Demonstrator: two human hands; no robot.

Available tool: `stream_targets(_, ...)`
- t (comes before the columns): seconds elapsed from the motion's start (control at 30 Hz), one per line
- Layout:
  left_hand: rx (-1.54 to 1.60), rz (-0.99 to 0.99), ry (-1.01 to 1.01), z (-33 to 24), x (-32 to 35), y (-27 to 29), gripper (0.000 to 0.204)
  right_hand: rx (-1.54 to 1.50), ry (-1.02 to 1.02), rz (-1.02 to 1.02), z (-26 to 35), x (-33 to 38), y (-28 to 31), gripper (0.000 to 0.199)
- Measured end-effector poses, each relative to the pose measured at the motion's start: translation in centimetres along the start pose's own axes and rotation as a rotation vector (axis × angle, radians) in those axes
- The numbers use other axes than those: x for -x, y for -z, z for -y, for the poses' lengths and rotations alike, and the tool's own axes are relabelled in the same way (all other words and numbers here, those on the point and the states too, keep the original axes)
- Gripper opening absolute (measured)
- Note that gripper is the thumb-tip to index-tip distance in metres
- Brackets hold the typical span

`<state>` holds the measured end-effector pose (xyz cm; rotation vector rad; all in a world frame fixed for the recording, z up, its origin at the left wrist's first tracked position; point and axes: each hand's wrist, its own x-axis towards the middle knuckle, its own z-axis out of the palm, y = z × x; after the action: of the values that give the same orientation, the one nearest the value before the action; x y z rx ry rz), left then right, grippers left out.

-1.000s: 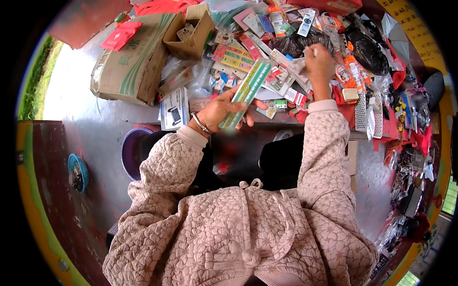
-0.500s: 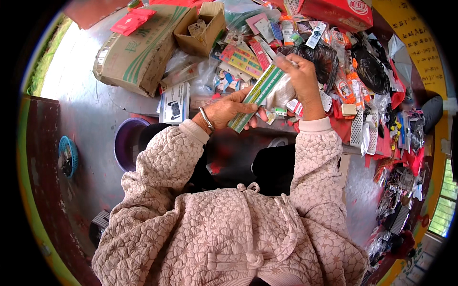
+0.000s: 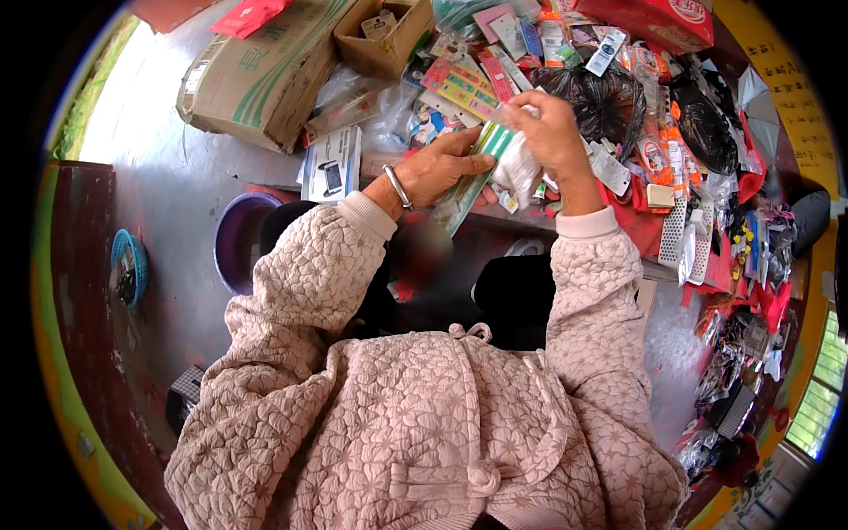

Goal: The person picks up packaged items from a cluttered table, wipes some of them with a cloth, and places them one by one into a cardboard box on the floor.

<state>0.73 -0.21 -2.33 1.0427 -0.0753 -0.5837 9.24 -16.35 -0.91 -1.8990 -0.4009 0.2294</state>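
My left hand [image 3: 439, 168], with a metal bangle on its wrist, grips a long flat green and white packet [image 3: 468, 181] by its lower part. My right hand [image 3: 552, 132] closes on the packet's upper end and on a crumpled clear plastic wrapper [image 3: 521, 168] that hangs beside it. Both hands meet above the front edge of a heap of small coloured packaged goods [image 3: 477, 84]. Pink quilted sleeves cover both forearms.
A flattened cardboard box [image 3: 256, 75] and a small open carton [image 3: 384, 40] lie at the upper left. A black mesh bag [image 3: 605, 102] sits behind my right hand. A purple bowl [image 3: 231, 243] and a blue basket [image 3: 128, 265] stand on the floor at left. More packets crowd the right side.
My right hand came back from the heap and joined my left on the green packet, now also holding a clear wrapper. The packet was lifted nearer to me.
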Motion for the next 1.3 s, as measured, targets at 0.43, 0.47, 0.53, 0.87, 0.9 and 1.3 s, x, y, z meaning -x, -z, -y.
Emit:
stream_targets(0.43,0.333,-0.084,-0.009,-0.1,0.0,1.1,0.043,0.048,0.161,-0.514,1.9,-0.6,2.6,0.016)
stream_targets(0.47,0.324,-0.133,-0.005,0.1,-0.1,1.1,0.041,0.142,0.250,-0.407,3.2,0.3,1.6,0.014)
stream_targets(0.53,0.302,-0.257,0.000,0.6,-0.3,1.0,0.038,0.302,0.442,-0.176,5.3,2.4,-1.0,0.011)
stream_targets(0.87,0.103,-0.016,-0.194,0.4,0.7,0.4,0.035,0.129,-0.130,-0.387,-0.2,-0.8,2.8,0.026)
stream_targets(0.9,0.230,-0.129,-0.228,0.0,0.4,0.5,0.033,0.007,-0.200,-0.199,-0.1,-0.6,2.6,0.030)
stream_targets(1.3,0.531,-0.267,-0.538,-1.8,-0.6,3.6,0.034,-0.367,-0.502,0.636,3.2,2.6,-4.3,0.016)
